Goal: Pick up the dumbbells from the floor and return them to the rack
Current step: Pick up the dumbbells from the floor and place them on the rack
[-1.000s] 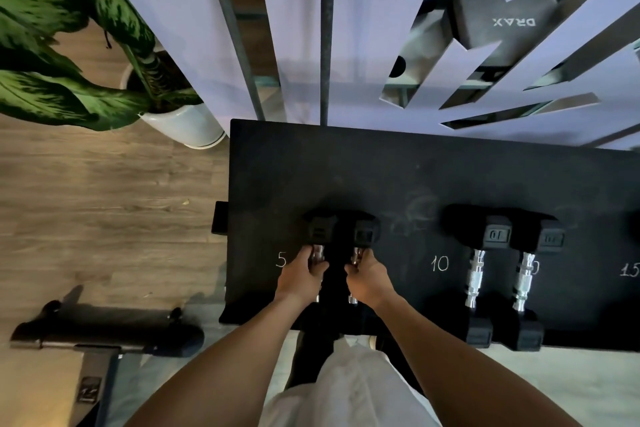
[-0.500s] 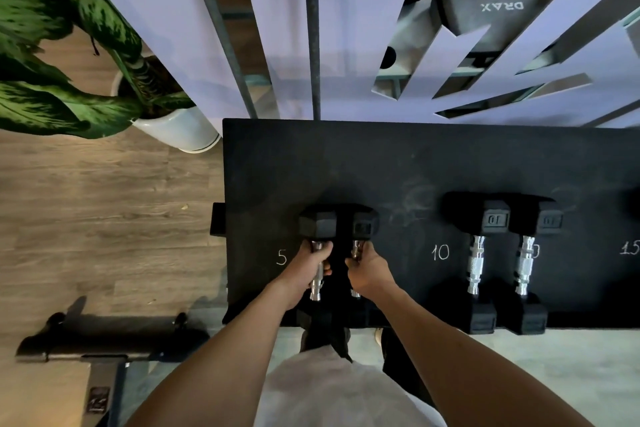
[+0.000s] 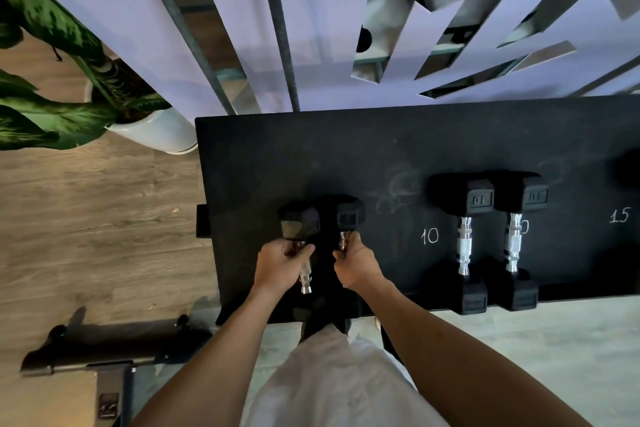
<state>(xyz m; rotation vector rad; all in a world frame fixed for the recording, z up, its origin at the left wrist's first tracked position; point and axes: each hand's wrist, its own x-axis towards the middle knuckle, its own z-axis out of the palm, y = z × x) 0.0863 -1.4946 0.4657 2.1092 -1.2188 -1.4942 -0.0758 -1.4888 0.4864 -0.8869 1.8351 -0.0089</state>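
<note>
Hands clamped on two small dumbbells' handles, left hand (image 3: 278,265) and right hand (image 3: 356,267), over black rack (image 3: 311,156) left of 10s pair (image 3: 488,243).

Two black dumbbells (image 3: 299,224) (image 3: 349,215) on rack (image 3: 311,156)

A: What's different from 1 second ago?
B: The left hand (image 3: 278,265) has tipped the left dumbbell (image 3: 300,224) up, its far head raised off the black mat (image 3: 277,156).
A: And the right dumbbell (image 3: 349,215)?
B: Less tilted.

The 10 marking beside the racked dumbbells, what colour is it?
White, chalk-like, on the black mat; the 10 marking shows clearly in the head view.
</note>
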